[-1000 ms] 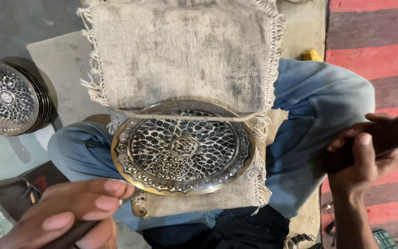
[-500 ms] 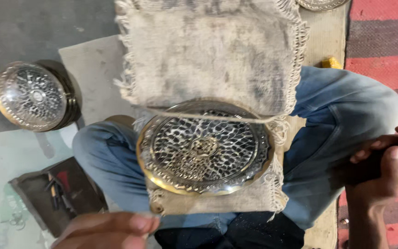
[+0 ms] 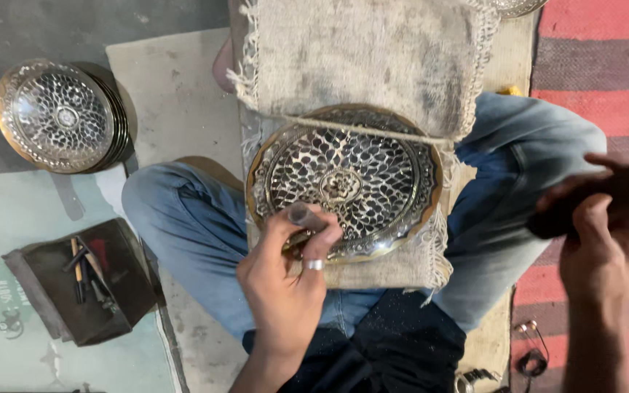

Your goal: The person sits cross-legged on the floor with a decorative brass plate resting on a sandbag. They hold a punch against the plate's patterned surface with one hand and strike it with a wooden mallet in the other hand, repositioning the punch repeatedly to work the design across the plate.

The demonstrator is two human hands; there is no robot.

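Two hands clamped, left point(image 3: 285, 280) on punch point(image 3: 301, 216) over plate point(image 3: 358, 175), right point(image 3: 606, 240) gripping hammer handle point(image 3: 606, 193)

Single head-worn view, looking almost straight down onto the wearer's own crossed legs and lap. Close range: the left hand point(image 3: 285, 280) fills the lower centre, its forearm running off the bottom edge, and the engraved metal plate point(image 3: 345, 182) sits just beyond its fingertips, mid-frame. The right hand point(image 3: 606, 233) is cut by the right edge. Well off to the left hand's outer side, the frame reaches a stack of plates point(image 3: 56, 115) on the floor. No second view to overlap.
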